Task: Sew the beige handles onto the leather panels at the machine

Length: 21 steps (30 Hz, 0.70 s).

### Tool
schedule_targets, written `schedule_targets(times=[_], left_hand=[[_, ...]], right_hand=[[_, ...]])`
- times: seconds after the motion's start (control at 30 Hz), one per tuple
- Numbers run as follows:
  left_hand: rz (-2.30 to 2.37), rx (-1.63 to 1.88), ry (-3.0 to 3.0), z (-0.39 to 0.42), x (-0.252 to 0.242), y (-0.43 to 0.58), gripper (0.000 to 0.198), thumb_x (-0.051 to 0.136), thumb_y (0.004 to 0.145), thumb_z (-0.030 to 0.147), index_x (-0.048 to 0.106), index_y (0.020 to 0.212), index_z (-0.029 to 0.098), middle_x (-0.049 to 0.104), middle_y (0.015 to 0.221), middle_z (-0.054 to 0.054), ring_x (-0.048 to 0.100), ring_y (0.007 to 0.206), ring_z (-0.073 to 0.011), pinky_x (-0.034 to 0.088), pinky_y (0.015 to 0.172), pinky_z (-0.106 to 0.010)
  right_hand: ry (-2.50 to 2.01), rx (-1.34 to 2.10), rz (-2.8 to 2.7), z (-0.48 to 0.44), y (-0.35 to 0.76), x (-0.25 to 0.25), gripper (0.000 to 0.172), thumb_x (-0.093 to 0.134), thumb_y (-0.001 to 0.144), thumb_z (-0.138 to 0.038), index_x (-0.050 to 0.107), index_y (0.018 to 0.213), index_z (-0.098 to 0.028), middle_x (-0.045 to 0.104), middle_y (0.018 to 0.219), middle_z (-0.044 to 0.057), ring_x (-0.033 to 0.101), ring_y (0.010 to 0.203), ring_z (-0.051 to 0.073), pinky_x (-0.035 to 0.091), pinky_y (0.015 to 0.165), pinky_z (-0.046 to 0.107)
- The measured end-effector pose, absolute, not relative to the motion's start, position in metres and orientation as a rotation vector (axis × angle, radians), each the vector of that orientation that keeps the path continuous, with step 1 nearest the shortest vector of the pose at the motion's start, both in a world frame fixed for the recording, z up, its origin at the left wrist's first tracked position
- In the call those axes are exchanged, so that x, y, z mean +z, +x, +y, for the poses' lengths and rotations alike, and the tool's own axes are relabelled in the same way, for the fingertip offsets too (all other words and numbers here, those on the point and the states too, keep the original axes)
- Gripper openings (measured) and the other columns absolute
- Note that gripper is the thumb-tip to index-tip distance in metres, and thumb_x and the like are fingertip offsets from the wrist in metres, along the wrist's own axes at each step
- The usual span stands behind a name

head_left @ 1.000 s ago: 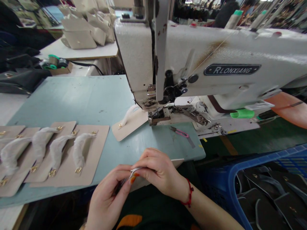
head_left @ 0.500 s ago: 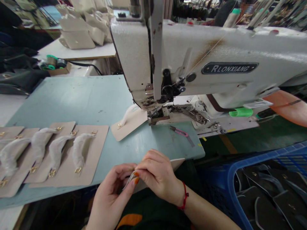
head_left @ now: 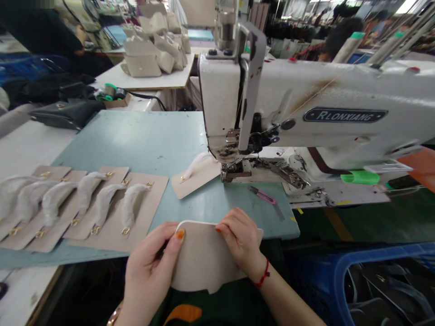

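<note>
Between my hands, at the table's front edge, is a beige panel (head_left: 204,258) with a pale rim and rounded corners. My left hand (head_left: 152,262) pinches its upper left corner between thumb and fingers. The upper right edge is gripped by my right hand (head_left: 241,240), which wears a red string bracelet. Another beige panel (head_left: 200,176), with a wrapped handle, lies with one end at the foot of the sewing machine (head_left: 231,104). Overlapping beige panels (head_left: 152,217) with wrapped handles and gold rings are spread on the left.
Pink thread snips (head_left: 263,195) lie on the blue-green table (head_left: 146,136) right of centre. A blue basket (head_left: 336,271) of dark pieces stands at lower right. Beige bags (head_left: 142,63) and a black bag (head_left: 68,113) are behind, left. A person (head_left: 44,36) is at upper left.
My hands have moved apart along the panel, which now faces me broadly instead of being seen mostly edge-on and hidden. The head view has shifted, so the machine and table appear further right.
</note>
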State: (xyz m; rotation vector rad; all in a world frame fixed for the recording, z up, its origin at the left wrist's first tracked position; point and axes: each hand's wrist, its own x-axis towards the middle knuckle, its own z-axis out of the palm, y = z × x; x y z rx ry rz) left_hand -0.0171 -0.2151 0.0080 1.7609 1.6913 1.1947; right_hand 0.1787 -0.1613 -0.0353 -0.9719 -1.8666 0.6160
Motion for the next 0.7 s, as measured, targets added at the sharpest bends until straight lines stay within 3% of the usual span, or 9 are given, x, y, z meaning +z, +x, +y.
schedule_targets(times=[0.17, 0.27, 0.37, 0.53, 0.63, 0.7], left_hand=[[1.891, 1.383, 1.656, -0.214, 0.020, -0.044, 0.007, 0.064, 0.087, 0.021, 0.068, 0.093, 0.021, 0.068, 0.094, -0.001, 0.061, 0.079, -0.0145, 0.049, 0.070, -0.022], [1.883, 1.426, 1.751, -0.215, 0.031, -0.050, 0.001, 0.064, 0.087, 0.020, 0.065, 0.087, 0.020, 0.064, 0.088, 0.000, 0.058, 0.077, -0.0133, 0.046, 0.068, -0.022], [1.856, 1.351, 1.886, -0.213, 0.038, -0.048, 0.008, 0.060, 0.089, 0.019, 0.060, 0.081, 0.021, 0.061, 0.083, 0.001, 0.055, 0.074, -0.0124, 0.042, 0.065, -0.022], [1.827, 1.262, 2.186, -0.211, 0.048, -0.041, 0.012, 0.060, 0.088, 0.014, 0.058, 0.078, 0.019, 0.061, 0.082, -0.002, 0.057, 0.074, -0.0134, 0.042, 0.066, -0.025], [1.549, 1.132, 2.525, -0.220, 0.046, -0.031, 0.009, 0.064, 0.086, 0.012, 0.064, 0.089, 0.020, 0.068, 0.087, -0.004, 0.061, 0.079, -0.0167, 0.047, 0.075, -0.029], [1.304, 1.053, 2.681, -0.232, 0.037, -0.021, 0.013, 0.065, 0.087, 0.020, 0.067, 0.100, 0.021, 0.073, 0.090, -0.003, 0.064, 0.080, -0.0180, 0.049, 0.078, -0.029]], right_hand=[[-1.228, 0.511, -1.843, -0.154, 0.226, -0.085, 0.036, 0.044, 0.102, -0.030, 0.059, 0.072, -0.017, 0.056, 0.072, 0.005, 0.051, 0.072, 0.017, 0.040, 0.066, 0.030], [-1.365, 0.492, -1.704, -0.159, 0.241, -0.098, 0.025, 0.046, 0.101, -0.028, 0.063, 0.087, -0.016, 0.060, 0.087, 0.008, 0.055, 0.084, 0.020, 0.044, 0.076, 0.033], [-1.318, 0.572, -1.625, -0.171, 0.233, -0.083, 0.019, 0.048, 0.100, -0.027, 0.064, 0.099, -0.017, 0.062, 0.099, 0.009, 0.057, 0.094, 0.021, 0.045, 0.083, 0.034], [-1.118, 1.158, -1.532, -0.192, 0.186, -0.032, 0.030, 0.044, 0.102, -0.036, 0.068, 0.102, -0.018, 0.068, 0.087, 0.006, 0.063, 0.077, 0.016, 0.050, 0.070, 0.025], [-0.959, 1.727, -1.317, -0.200, 0.168, -0.007, 0.049, 0.041, 0.100, -0.054, 0.060, 0.123, -0.016, 0.067, 0.100, 0.010, 0.064, 0.075, 0.016, 0.049, 0.056, 0.021], [-0.877, 1.920, -1.188, -0.205, 0.169, 0.006, 0.057, 0.039, 0.097, -0.063, 0.059, 0.119, -0.015, 0.065, 0.098, 0.009, 0.061, 0.072, 0.015, 0.046, 0.052, 0.019]])
